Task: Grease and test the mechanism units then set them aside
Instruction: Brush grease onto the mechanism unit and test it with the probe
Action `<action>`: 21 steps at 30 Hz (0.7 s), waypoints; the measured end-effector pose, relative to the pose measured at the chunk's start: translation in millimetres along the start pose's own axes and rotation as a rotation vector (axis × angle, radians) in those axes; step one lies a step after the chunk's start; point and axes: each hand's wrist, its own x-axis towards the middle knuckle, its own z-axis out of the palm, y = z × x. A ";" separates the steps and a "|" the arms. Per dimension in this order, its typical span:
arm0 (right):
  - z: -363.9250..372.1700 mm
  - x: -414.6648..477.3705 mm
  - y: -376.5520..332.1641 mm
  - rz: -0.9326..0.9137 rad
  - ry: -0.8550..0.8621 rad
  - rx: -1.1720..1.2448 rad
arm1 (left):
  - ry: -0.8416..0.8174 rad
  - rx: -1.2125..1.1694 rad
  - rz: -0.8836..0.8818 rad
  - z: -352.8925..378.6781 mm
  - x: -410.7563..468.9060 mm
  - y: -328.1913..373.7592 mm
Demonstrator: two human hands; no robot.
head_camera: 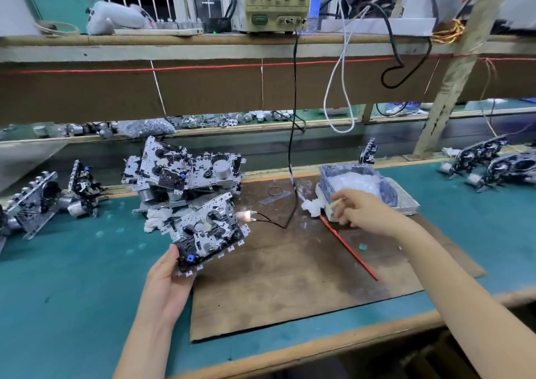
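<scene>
My left hand (169, 277) grips a metal mechanism unit (207, 232) by its near edge and holds it tilted above the brown board (290, 286). My right hand (359, 210) pinches a thin yellowish stick (336, 204) at the front wall of the grease tub (327, 187), which is full of white grease. Two test leads (255, 216) on a black cable lie just right of the held unit, their tips close to its corner. A pile of mechanism units (185, 172) stands behind it.
A red stick (348, 248) lies slanted on the board, with a white rag (311, 206) by the tub and another rag (155, 219) under the pile. More units lie at the far left (46, 201) and far right (487, 164). A power supply (275, 1) sits on the shelf.
</scene>
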 end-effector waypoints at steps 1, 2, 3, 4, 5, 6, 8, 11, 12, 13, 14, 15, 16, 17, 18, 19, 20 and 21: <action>1.1 4.6 3.3 -0.046 0.084 -0.104 | 0.003 0.009 0.002 0.0 -0.4 -0.4; 2.2 8.1 5.8 -0.076 0.162 -0.218 | 0.008 0.016 0.001 0.1 -0.7 -0.6; 3.5 10.7 6.9 -0.088 0.213 -0.298 | 0.013 0.021 0.000 0.4 -1.3 -0.5; 4.3 12.6 6.6 -0.092 0.247 -0.349 | 0.018 0.026 -0.002 0.5 -1.5 -0.5; 4.7 14.6 5.6 -0.098 0.276 -0.395 | 0.023 0.031 -0.003 0.5 -1.8 -0.3; 4.9 14.3 2.2 -0.112 0.305 -0.430 | 0.029 0.035 -0.004 0.8 -2.0 -0.1; 5.8 12.3 -6.1 -0.211 0.379 -0.388 | 0.040 0.038 -0.005 1.1 -2.4 0.6; 13.1 -5.6 -32.4 -0.522 0.475 -0.050 | 0.043 0.040 -0.005 2.4 -3.6 2.0; 16.6 -13.4 -44.2 -0.617 0.460 0.068 | 0.047 0.043 -0.002 2.6 -4.2 2.4; 20.5 -21.1 -55.8 -0.690 0.424 0.164 | 0.050 0.046 0.001 2.7 -4.6 2.5; 25.1 -28.3 -66.3 -0.736 0.373 0.245 | 0.054 0.048 0.001 2.7 -5.0 2.8; 29.9 -34.7 -75.7 -0.763 0.313 0.317 | 0.062 0.049 0.001 2.4 -5.6 3.5; 35.0 -40.0 -83.6 -0.781 0.254 0.378 | 0.073 0.049 -0.001 1.8 -5.7 4.1; 40.6 -43.8 -89.8 -0.793 0.204 0.420 | 0.080 0.048 -0.004 1.1 -6.0 4.7; 46.7 -46.4 -94.5 -0.796 0.163 0.441 | 0.082 0.048 -0.006 0.7 -6.2 5.4; 53.0 -47.0 -97.3 -0.797 0.132 0.441 | 0.082 0.049 -0.007 0.6 -6.5 6.0; 58.7 -46.0 -98.5 -0.803 0.110 0.431 | 0.083 0.049 -0.009 0.6 -6.9 6.3; 63.6 -44.2 -99.1 -0.817 0.095 0.418 | 0.085 0.050 -0.014 0.4 -7.0 6.8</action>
